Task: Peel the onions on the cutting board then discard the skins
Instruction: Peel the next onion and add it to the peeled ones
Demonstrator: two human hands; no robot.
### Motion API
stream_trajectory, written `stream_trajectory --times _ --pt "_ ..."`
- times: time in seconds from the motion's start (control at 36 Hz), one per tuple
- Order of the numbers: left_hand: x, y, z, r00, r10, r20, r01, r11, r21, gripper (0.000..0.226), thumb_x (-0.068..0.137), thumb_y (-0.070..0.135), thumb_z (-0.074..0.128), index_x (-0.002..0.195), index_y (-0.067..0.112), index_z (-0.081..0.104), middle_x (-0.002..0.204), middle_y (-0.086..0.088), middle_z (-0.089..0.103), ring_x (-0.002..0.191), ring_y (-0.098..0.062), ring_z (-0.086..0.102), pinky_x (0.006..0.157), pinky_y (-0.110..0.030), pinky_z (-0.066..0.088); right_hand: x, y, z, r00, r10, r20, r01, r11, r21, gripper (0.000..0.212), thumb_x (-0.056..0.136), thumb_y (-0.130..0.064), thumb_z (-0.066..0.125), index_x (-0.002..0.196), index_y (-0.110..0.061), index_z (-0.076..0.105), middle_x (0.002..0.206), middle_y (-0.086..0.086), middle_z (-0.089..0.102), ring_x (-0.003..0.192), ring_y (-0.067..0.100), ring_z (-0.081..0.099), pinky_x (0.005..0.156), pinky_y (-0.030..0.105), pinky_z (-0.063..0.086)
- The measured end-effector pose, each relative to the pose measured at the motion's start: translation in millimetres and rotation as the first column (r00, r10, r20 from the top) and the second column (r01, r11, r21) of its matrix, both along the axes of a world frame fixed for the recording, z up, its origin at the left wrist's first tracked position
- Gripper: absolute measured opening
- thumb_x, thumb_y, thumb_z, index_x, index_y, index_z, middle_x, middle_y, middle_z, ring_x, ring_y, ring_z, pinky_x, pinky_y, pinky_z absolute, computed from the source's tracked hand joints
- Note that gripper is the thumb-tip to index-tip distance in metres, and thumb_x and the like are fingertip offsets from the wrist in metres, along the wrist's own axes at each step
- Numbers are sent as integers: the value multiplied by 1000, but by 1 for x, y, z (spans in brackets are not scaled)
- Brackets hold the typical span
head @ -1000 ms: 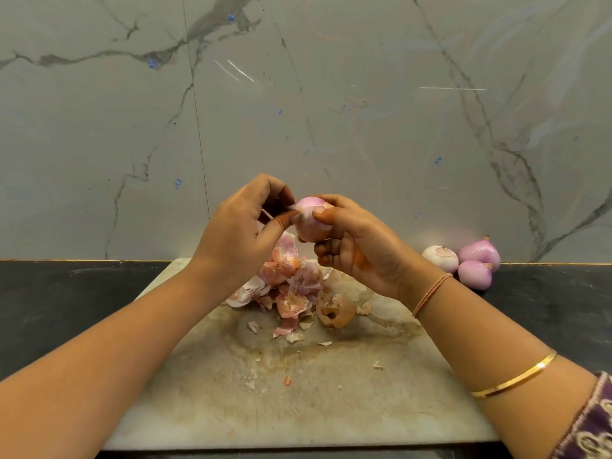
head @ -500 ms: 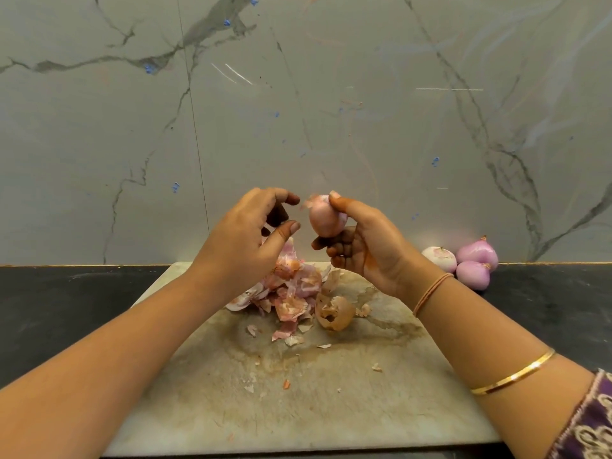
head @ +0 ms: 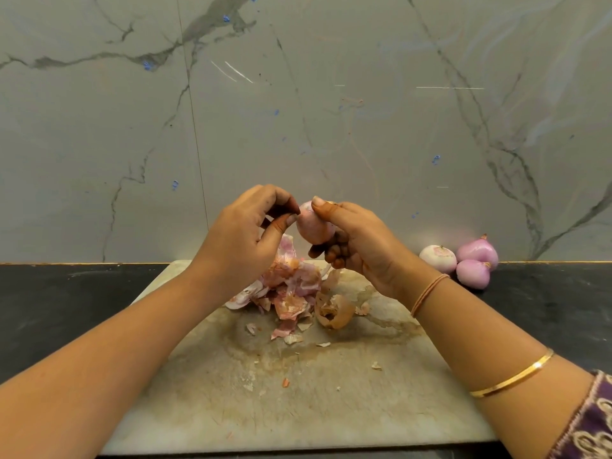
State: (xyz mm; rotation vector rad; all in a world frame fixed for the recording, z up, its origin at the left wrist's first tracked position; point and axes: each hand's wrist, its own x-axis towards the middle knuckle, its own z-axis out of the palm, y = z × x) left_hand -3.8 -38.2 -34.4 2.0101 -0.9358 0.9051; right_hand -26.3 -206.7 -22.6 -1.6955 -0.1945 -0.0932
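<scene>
Now we see one small onion [head: 313, 226] up in the air, between our two hands. It is round and pale pink, and it looks smooth and a bit shiny. A little bit of brown shows at its top, by our thumb.

Our right hand [head: 361, 246] holds the onion. The thumb lies over the top and the other fingers curl under it. Our left hand [head: 241, 240] is just beside it on the left, with its fingers curled. Its thumb and first finger pinch at the top left side of the onion. We cannot tell if a bit of skin is between them.

The onion hangs above the far part of the cutting board [head: 298, 392] and does not touch it. Right under our hands lies a heap of skins [head: 291, 286], pink and brown and crinkly. Small bits of skin are spread over the board, which has brown stains.

The board lies on a dark bench [head: 66, 309]. Three onions [head: 472, 273] sit close together on the bench, off the board, to the right and near the gray marble wall [head: 298, 111]. They are well apart from our hands.

On our right arm we wear a thread band [head: 429, 293] and a gold bangle [head: 511, 380].
</scene>
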Motion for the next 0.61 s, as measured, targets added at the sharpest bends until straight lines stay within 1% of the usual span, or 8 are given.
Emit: stream_trajectory --times 0.11,0.22,0.31,0.36,0.39,0.44,0.5,0.61 --pt "-3 -1 1 999 -29 -19 30 999 38 9 88 16 53 95 21 56 90 15 56 90 -1 54 76 -15 48 2 -3 0 999 -27 -44 31 996 86 52 94 -52 50 117 -5 56 67 9 68 50 12 48 55 25 41" --pt "-4 -1 0 997 -23 -70 31 993 115 19 91 4 57 94 23 56 91 13 56 90 -3 53 76 -13 46 4 -8 2 993 -50 -107 68 981 182 50 94 -54 49 113 -8 58 63 7 67 49 11 47 54 23 41" --pt "-1 0 -2 994 30 -107 -16 991 134 29 92 -1 51 96 28 55 96 15 53 96 0 51 79 -9 42 3 -8 2 993 -38 -110 58 981 186 49 94 -55 48 110 -10 58 62 7 67 50 12 46 54 23 40" --pt "0 0 -2 993 32 -114 -22 995 92 33 92 -1 48 103 29 55 101 19 50 101 3 51 84 -7 42 3 -6 1 995 -27 -98 43 985 165 51 94 -54 49 112 -8 58 63 7 66 50 12 46 54 24 40" --pt "-1 1 -2 994 22 -108 -15 998 68 29 92 3 51 106 29 54 104 21 49 102 3 51 84 -8 42 2 -6 1 996 -20 -87 33 988 148 53 93 -54 49 114 -6 58 64 7 66 50 13 46 54 24 40" --pt "-3 0 0 996 -4 -84 9 999 49 26 89 25 59 113 30 50 109 22 48 103 3 51 84 -9 43 2 -4 0 999 -3 -48 7 996 91 56 93 -55 49 116 -5 58 65 7 67 50 12 47 54 23 41" --pt "-4 -1 0 997 -41 -69 44 998 42 40 80 40 65 115 30 49 110 20 49 104 2 51 84 -10 43 2 -2 -1 1000 14 3 -14 1000 13 57 94 -55 47 116 -4 57 66 6 66 51 12 48 54 24 41" --pt "-6 -2 0 997 -65 -43 65 998 10 44 74 36 77 109 27 52 105 18 54 98 1 55 83 -14 48 1 2 -1 995 32 90 -23 994 -105 54 98 -54 36 113 -6 55 65 7 66 50 12 50 53 26 40"
